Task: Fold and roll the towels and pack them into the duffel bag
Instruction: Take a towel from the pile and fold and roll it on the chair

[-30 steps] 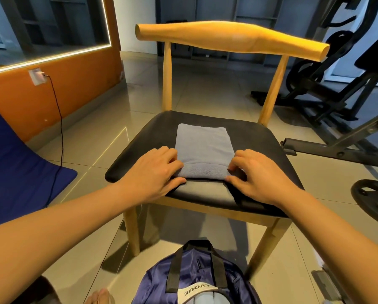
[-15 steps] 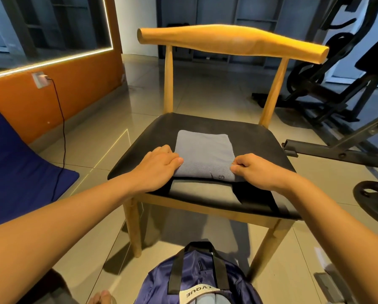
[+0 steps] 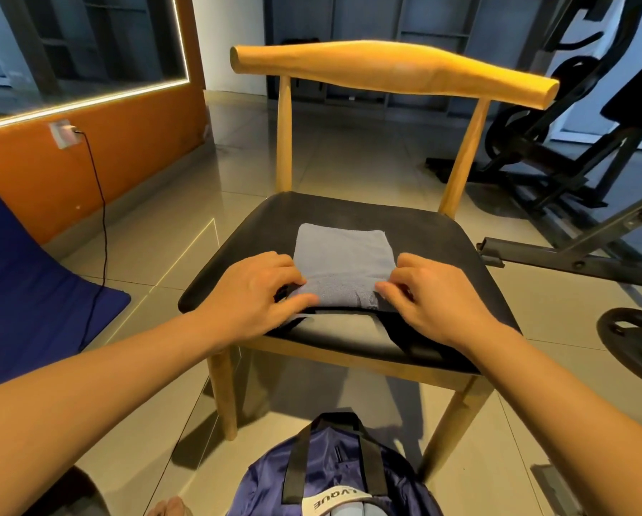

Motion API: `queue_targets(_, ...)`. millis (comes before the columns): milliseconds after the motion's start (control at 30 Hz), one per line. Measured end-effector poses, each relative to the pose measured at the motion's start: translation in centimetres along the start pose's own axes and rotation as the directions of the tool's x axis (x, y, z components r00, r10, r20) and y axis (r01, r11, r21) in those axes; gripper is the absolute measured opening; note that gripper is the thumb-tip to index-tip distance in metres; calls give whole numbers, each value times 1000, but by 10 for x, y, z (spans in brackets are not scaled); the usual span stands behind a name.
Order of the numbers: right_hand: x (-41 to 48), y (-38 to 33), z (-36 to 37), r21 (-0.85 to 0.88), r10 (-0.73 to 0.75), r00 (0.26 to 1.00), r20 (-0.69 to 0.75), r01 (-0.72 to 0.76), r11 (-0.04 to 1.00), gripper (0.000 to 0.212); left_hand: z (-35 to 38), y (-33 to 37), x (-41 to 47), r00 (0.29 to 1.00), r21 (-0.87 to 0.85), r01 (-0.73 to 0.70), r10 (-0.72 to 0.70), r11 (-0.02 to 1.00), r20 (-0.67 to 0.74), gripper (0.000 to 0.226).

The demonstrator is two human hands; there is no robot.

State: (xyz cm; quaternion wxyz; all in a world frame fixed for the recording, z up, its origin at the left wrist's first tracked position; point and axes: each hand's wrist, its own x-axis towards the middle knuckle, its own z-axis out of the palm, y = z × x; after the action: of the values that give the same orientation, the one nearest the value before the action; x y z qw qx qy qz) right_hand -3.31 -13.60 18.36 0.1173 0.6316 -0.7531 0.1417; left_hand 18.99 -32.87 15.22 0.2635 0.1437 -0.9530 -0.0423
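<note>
On the chair seat (image 3: 442, 236), the left hand (image 3: 252, 292) and right hand (image 3: 434, 296) each close their grip on one end of the towel (image 3: 343, 255) roll, whose long axis runs crosswise, with flat cloth lying toward the seat's rear.

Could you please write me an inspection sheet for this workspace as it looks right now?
Surface: black chair seat on a wooden frame.
Job's things: grey-blue towel lies flat on the seat, its near end rolled up. The duffel bag stands on the floor in front of the chair, open, with something grey-blue inside.
Clutter: weight plate on the floor to the right of the chair.
Grippers: left hand and right hand each grip one end of the roll.
Cables: black cable hangs from a wall socket to the floor, apart from the chair.
Surroundings: blue mat at left, gym machine behind at right.
</note>
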Motion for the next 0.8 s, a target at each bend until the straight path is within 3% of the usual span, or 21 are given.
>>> queue_targets(100,-5,2,-1,-37,5,994,110,-1,999,35,3,-3,-6,998,51,24,-26,998,49,54)
queue_targets(300,2,0,-8,75,52,973,226,-70,995,30,0,0,1,978,-6,156,-154,988,144,36)
queue_targets(533,9,2,-4,225,161,922,353,-251,941,48,-6,2,9,917,-58,299,-270,953,293,44)
queue_targets(600,12,2,-2,226,198,917,347,-287,931,51,-6,0,13,911,-72,350,-322,934,257,48)
queue_targets(700,12,1,2,180,224,947,230,-268,946,40,-5,-2,17,907,-118,413,-396,903,139,33)
queue_targets(733,11,0,3,169,213,966,148,-237,957,31,-5,0,17,922,-129,385,-378,914,79,27)
queue_targets(800,9,-2,6,157,142,990,-3,-140,978,18,-3,4,15,977,-79,188,-195,979,-89,21)
